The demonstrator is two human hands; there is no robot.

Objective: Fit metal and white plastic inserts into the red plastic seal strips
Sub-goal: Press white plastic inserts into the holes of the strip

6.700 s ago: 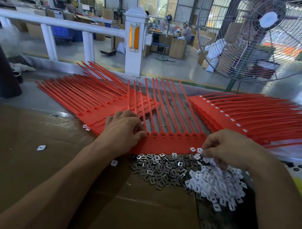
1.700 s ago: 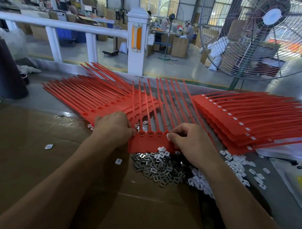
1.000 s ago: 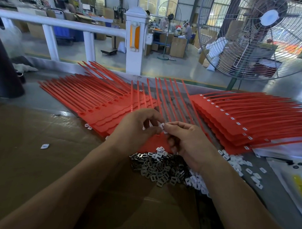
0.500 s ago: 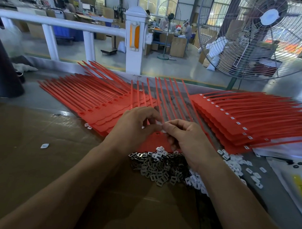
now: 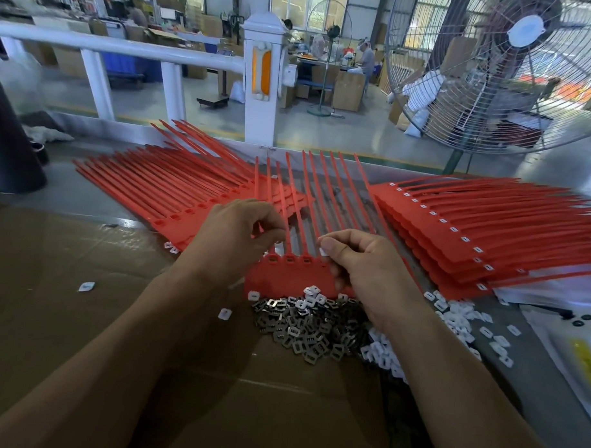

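A red seal strip panel lies in front of me, its long tails pointing away. My left hand hovers over its left end with fingers curled; I cannot see anything in its fingertips. My right hand pinches a white plastic insert between thumb and forefinger above the panel's row of sockets. A heap of metal inserts lies just in front of the panel. White plastic inserts are scattered to the right, partly hidden by my right forearm.
A stack of unfilled red strips fans out at the left. A stack with white inserts fitted lies at the right. Brown cardboard covers the near table. A large fan and a white railing stand behind.
My hands have parted slightly; the right hand now holds the white insert just above the panel's sockets, and the left hand has drawn back to the left.
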